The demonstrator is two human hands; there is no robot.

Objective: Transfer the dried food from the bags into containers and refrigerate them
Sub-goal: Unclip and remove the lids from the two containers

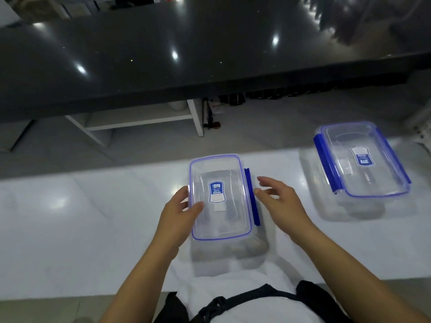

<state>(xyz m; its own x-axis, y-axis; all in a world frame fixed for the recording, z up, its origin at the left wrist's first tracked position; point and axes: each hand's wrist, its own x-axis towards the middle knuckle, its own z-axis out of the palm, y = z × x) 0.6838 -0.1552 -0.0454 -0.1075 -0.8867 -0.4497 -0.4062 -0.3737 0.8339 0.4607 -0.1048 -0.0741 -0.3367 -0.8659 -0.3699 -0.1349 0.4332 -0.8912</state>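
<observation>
I'm sealing the near box (220, 199): my left hand (179, 215) grips its nine-o'clock edge, my right hand (277, 199) hovers open, and next I should press down the blue clip (251, 197) at three o'clock.

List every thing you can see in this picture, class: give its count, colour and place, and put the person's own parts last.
Lidded containers: two, clear with blue seals and clips, on the white counter; the near container in front of the person, the far container to the right.
White counter: one, in the foreground.
Black countertop: one, glossy, beyond.
White shelf unit: one, under the black countertop.
Left hand: one, holds the near container's left edge.
Right hand: one, fingers relaxed, beside its blue right clip.
</observation>
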